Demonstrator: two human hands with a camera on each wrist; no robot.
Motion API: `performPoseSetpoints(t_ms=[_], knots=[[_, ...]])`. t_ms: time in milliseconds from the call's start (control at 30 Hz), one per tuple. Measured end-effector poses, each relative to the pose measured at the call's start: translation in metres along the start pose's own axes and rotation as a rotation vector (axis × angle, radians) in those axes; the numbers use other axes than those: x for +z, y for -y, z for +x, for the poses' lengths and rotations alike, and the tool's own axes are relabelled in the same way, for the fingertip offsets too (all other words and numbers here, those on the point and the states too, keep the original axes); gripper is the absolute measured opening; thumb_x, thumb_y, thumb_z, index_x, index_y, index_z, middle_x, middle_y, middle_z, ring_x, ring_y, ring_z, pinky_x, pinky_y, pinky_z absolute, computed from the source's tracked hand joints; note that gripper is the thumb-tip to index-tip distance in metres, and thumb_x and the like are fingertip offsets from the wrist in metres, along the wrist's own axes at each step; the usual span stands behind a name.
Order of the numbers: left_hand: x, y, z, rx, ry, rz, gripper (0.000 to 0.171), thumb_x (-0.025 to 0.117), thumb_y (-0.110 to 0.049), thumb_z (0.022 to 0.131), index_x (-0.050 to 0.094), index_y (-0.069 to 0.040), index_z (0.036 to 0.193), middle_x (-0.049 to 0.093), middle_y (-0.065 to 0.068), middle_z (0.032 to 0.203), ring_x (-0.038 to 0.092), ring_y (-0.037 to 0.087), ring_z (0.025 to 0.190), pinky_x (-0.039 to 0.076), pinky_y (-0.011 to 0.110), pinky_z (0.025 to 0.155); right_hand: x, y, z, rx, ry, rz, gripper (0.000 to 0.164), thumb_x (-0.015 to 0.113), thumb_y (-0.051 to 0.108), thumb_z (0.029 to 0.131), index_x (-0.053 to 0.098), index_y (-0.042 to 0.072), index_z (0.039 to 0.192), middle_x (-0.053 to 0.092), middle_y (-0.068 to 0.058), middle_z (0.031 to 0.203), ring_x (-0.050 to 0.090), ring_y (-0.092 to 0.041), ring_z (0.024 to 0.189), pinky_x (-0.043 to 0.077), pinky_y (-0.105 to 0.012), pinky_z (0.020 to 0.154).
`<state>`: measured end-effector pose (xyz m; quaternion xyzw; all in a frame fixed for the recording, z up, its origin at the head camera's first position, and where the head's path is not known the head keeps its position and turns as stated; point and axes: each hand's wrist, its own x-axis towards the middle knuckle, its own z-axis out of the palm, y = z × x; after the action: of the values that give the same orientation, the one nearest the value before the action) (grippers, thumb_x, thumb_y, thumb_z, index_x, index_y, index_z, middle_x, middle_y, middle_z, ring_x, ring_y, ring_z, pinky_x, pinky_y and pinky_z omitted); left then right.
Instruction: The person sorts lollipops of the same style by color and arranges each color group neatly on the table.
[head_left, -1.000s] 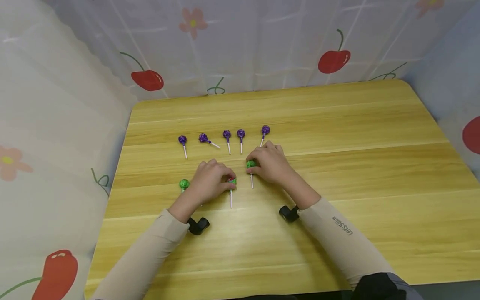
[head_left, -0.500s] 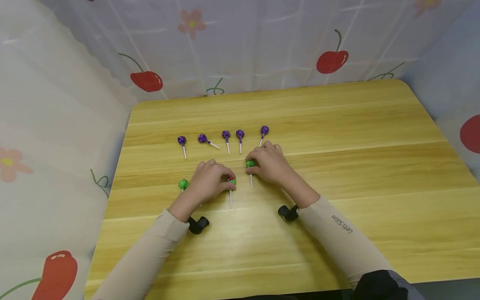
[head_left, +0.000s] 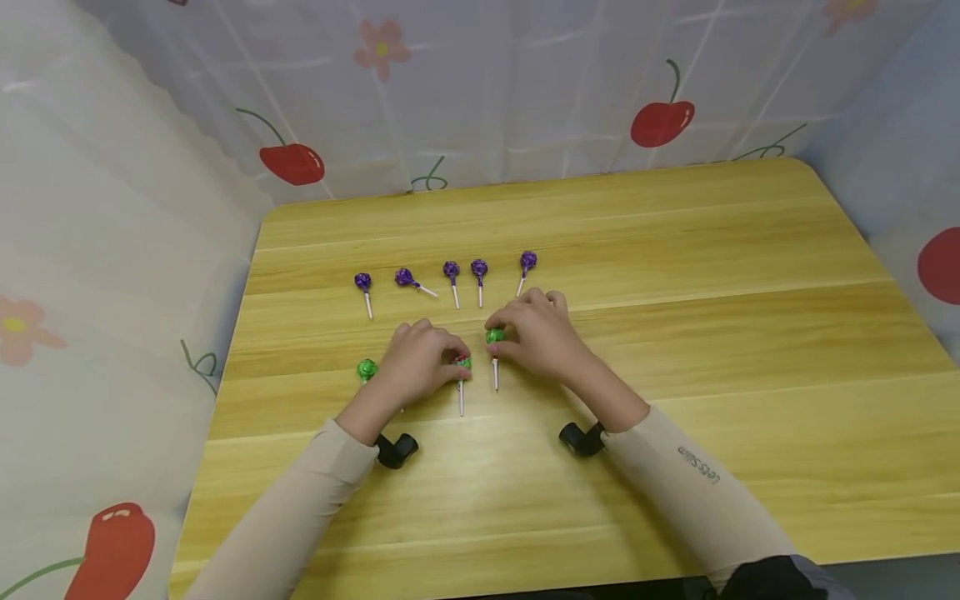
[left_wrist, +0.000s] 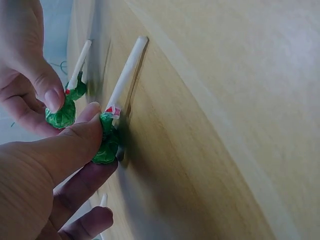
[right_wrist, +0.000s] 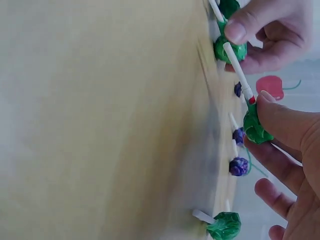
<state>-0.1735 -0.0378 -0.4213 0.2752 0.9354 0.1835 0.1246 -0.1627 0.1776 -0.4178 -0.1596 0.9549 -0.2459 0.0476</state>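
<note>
In the head view my left hand (head_left: 420,362) pinches a green-wrapped lollipop (left_wrist: 107,145) by its head, between thumb and fingers. Its white stick (head_left: 461,400) points toward my body. A little to the right and farther from me, my right hand (head_left: 540,333) pinches another green lollipop (right_wrist: 255,127) the same way, its stick (head_left: 495,377) also pointing to me. The two held lollipops are side by side, a small gap apart. Left of my left hand lies a green lollipop (head_left: 367,369), its stick covered by the wrist. Below my right hand's fingers, its wrist view shows another green lollipop (right_wrist: 224,226).
Behind the hands, several purple lollipops lie in a loose row, from the leftmost one (head_left: 363,282) to the rightmost one (head_left: 528,261). One purple lollipop (head_left: 405,277) is turned sideways. The wooden table (head_left: 712,333) meets cherry-print curtains (head_left: 487,92) at the back and sides.
My right hand has shifted slightly left and toward my body with its green lollipop, bringing it closer to the other. My left hand stays where it was.
</note>
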Motion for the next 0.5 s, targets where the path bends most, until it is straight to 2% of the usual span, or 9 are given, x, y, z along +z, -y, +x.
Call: performPoseSetpoints(t_ms=[167, 500], knots=[[0.001, 0.0, 0.0, -0.001, -0.003, 0.005, 0.025, 0.08, -0.041, 0.082, 0.079, -0.024, 0.1, 0.075, -0.009, 0.097, 0.048, 0.015, 0.082, 0.031, 0.034, 0.077, 0.006, 0.003, -0.007, -0.022, 0.007, -0.002, 0.027, 0.078, 0.034, 0.086, 0.076, 0.021, 0.11, 0.073, 0.007, 0.102, 0.048, -0.021, 0.107, 0.019, -0.055, 0.108], [0.002, 0.001, 0.0, -0.003, -0.015, 0.0, 0.025, 0.08, -0.041, 0.081, 0.079, -0.024, 0.1, 0.075, -0.01, 0.097, 0.049, 0.015, 0.082, 0.031, 0.034, 0.077, 0.014, 0.004, -0.014, -0.053, 0.018, -0.076, 0.028, 0.077, 0.037, 0.087, 0.076, 0.021, 0.11, 0.074, 0.006, 0.11, 0.05, -0.022, 0.111, 0.022, -0.055, 0.106]])
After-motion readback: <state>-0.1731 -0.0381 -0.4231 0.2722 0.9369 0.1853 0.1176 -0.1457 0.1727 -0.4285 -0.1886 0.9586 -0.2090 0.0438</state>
